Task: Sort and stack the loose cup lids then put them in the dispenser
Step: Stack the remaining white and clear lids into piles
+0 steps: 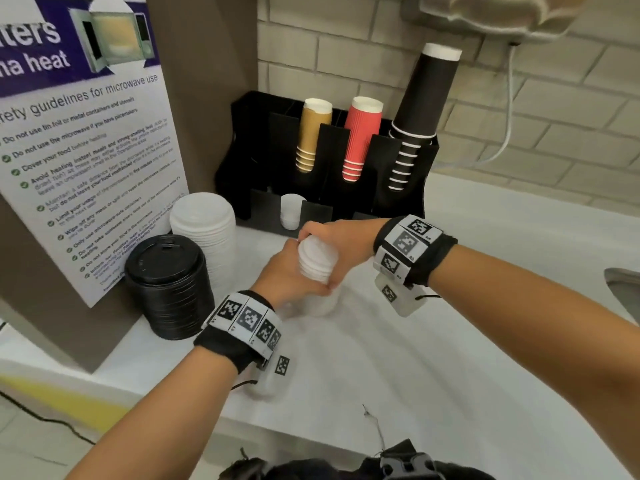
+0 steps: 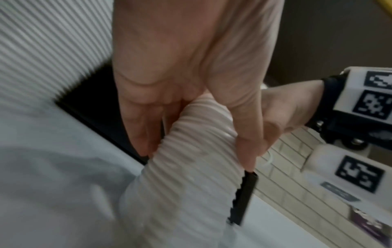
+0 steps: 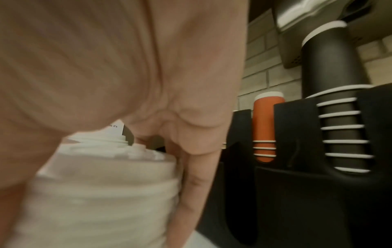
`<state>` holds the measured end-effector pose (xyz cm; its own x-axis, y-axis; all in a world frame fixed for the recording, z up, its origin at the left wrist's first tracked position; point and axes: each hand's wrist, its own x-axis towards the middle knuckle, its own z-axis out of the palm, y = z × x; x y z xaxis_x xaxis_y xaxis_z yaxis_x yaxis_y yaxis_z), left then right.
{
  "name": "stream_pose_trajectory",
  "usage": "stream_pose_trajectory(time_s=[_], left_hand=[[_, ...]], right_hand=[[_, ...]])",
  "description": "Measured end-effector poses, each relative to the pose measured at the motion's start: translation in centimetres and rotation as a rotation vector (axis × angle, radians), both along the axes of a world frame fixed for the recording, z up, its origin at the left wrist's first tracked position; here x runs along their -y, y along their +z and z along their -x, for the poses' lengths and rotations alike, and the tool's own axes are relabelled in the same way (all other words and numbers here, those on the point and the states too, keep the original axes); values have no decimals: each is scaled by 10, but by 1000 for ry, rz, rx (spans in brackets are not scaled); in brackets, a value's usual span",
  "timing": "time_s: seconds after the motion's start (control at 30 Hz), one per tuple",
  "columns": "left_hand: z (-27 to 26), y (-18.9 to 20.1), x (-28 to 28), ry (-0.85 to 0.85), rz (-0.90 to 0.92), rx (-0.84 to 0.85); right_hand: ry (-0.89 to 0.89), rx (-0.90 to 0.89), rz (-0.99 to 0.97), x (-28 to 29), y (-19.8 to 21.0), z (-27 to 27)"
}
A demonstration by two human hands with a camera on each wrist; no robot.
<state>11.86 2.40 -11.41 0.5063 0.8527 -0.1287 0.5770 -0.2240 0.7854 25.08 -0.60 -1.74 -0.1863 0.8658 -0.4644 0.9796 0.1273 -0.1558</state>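
Both forearms reach in from the near edge, and the left hand (image 1: 291, 271) and right hand (image 1: 332, 237) curl their fingers round a small stack of white lids (image 1: 317, 259) held above the white counter (image 1: 450, 341), just in front of the black dispenser (image 1: 398, 188). Its long axis runs near-to-far and tilts up, top end towards the dispenser. A few small white lids (image 1: 290, 211) already sit in a lower slot. Two taller stacks – white (image 1: 204, 230) and black (image 1: 169, 285) – wait at the left, stacked but not yet loaded, so I judge the sorting done and most of the loading left.
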Motion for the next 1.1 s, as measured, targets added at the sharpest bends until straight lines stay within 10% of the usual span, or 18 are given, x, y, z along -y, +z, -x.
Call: stream_pose_trajectory(time_s=[0.57,0.83,1.1], left_hand=[[58,25,-4,122,65,201],[53,76,-3,334,-62,638],[40,95,5,162,435,1078]], right_hand=[[288,-25,-35,-36,7,32],[196,-376,-194,-35,50,6],[89,-738,-238,-30,68,14]])
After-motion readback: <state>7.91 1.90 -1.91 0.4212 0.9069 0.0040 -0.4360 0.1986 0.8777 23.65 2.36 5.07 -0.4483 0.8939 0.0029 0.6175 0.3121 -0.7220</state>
